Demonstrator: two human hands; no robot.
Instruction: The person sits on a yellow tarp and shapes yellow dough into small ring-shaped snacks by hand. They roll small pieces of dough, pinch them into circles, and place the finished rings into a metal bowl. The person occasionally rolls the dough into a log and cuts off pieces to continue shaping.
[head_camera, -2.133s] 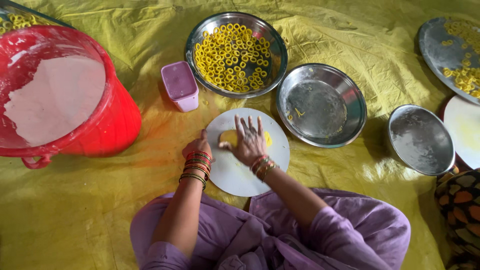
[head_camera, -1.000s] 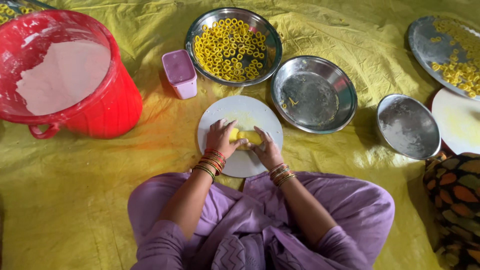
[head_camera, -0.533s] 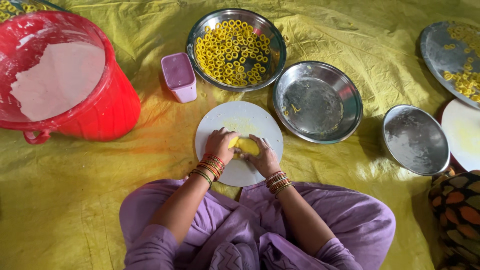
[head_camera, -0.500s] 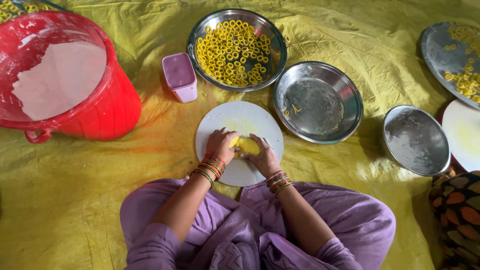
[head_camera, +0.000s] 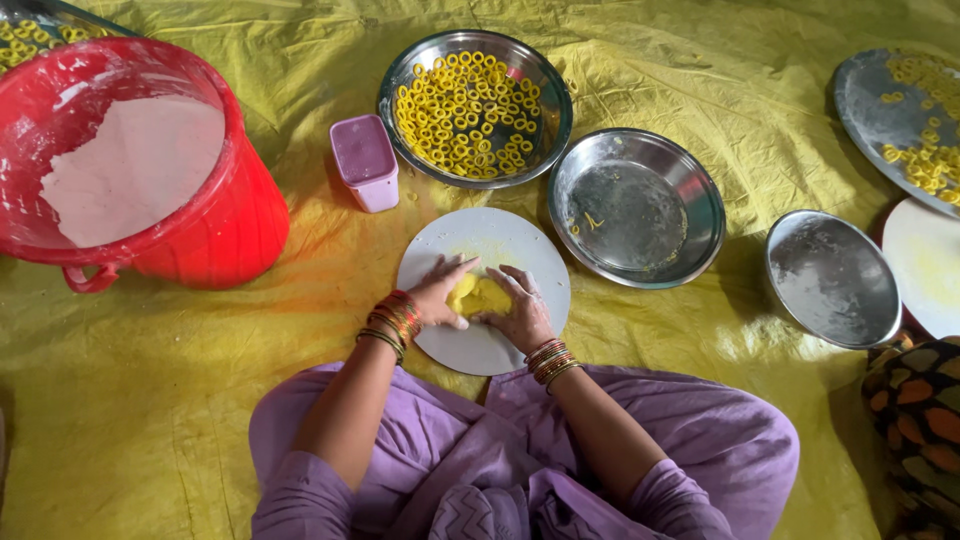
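Since two seconds ago the right hand (head_camera: 518, 312), then spread flat on the dough (head_camera: 478, 296), has curled in, and both hands now cup the yellow lump between them at the middle of the white round board (head_camera: 500, 235). The left hand (head_camera: 438, 294) presses its fingers against the lump's left side; neither hand pinches, both wrap loosely. To work it well, I judge the palms should push evenly from both sides so the lump stays centred on the board. Beyond the board sits a steel bowl of yellow rings (head_camera: 470, 105), with a small lilac tub (head_camera: 365, 160) to the left of that bowl and an empty steel bowl (head_camera: 634, 207) to the right of the board. Left of the board stands a red bucket (head_camera: 215, 225) of pale flour. The dough's underside is hidden, and a tray (head_camera: 872, 95) far right of the board is cut off.
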